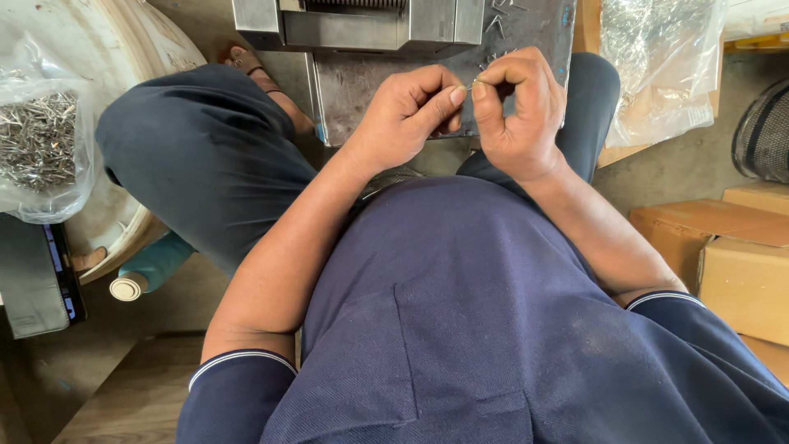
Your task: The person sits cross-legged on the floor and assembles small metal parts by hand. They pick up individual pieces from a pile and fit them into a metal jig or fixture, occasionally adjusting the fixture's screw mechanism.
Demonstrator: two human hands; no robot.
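1. A seated person in a navy shirt (460, 329) and dark trousers leans over a grey metal machine (362, 25), whose flat steel plate (353, 90) reaches toward the knees, so the work sits close under the eyes.
2. Cardboard boxes (740, 255) are stacked at the right; a clear bag of metal pins (37, 140) rests on a white drum at the left, within arm's reach.
3. Another clear bag (657, 57) lies beside the plate.
4. The left hand (407, 115) and right hand (518, 111) meet above the plate, knuckles nearly touching.
5. Both sets of fingers are clenched in a pinch around one tiny pin (470, 85), held between thumb tips for fine control.
6. Loose pins (500, 20) lie scattered on the plate.
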